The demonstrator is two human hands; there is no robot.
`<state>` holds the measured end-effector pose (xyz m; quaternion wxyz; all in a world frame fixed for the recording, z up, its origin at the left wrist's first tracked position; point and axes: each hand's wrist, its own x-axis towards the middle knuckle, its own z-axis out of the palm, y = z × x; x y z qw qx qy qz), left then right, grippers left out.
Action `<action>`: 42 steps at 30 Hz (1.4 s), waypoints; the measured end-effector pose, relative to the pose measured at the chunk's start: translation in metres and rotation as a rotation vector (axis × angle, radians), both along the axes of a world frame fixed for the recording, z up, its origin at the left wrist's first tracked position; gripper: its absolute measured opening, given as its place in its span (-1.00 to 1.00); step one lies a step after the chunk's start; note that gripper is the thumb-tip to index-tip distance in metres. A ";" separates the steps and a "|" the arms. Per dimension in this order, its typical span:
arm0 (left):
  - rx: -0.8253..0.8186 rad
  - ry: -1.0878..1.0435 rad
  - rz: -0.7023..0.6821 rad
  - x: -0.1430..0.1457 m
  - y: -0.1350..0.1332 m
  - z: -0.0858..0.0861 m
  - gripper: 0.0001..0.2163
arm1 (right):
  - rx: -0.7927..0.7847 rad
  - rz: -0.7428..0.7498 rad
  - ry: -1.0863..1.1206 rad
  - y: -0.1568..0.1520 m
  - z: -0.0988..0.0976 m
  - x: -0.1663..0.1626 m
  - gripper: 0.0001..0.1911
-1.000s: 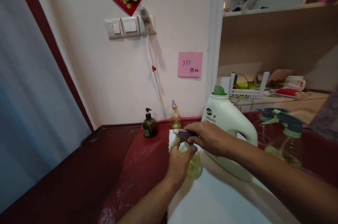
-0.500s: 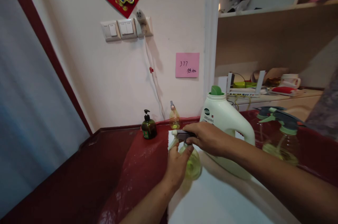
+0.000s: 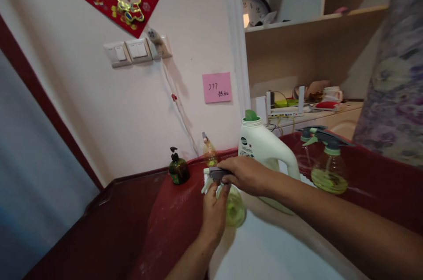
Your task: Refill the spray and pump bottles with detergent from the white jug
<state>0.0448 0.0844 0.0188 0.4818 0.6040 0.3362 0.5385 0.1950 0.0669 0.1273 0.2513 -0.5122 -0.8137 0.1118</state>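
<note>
While gripping the round spray bottle [image 3: 235, 211] in the left hand [image 3: 213, 216], on the white sheet [image 3: 271, 249] at the near side of the bench [image 3: 115, 222], holds its grey trigger head [image 3: 220, 173] in the right hand [image 3: 246, 174]. On the left, has fingers curled around the neck area from nine o'clock, thumb toward the near side. On the right, has fingers pinching the trigger head from two o'clock, with the pale nozzle [image 3: 207, 171] aimed at nine.

Judging by present arrangement, counts as done: yellow-green liquid inside, trigger head set at the neck. Cannot tell about the collar, tight or loose, behind the fingers. Counts as not yet done: freeing the bottle from either hand.

With that bottle as dial centre, shows at one o'clock a mint-green jug [image 3: 264, 145], neck threads bare around a green insert [image 3: 251, 116], so probably not yet recapped. Shows at ten a dark pump bottle [image 3: 179, 171], at eleven an amber-tinted spray bottle [image 3: 209, 154] near the wall. Between two and three, shows a larger spray bottle [image 3: 330, 178], partly filled and with its head fitted, seemingly complete, just before another dark-headed sprayer [image 3: 306, 134], partly hidden.
</note>
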 end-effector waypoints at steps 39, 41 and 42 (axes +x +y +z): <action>-0.121 0.066 0.207 -0.015 0.036 0.000 -0.52 | 0.067 -0.645 0.727 -0.179 -0.076 0.108 -0.26; -0.143 0.087 0.198 -0.016 0.036 0.002 -0.52 | 0.118 -0.701 0.715 -0.182 -0.078 0.133 -0.29; -0.151 0.106 0.196 -0.016 0.036 0.003 -0.54 | 0.142 -0.730 0.710 -0.182 -0.080 0.144 -0.28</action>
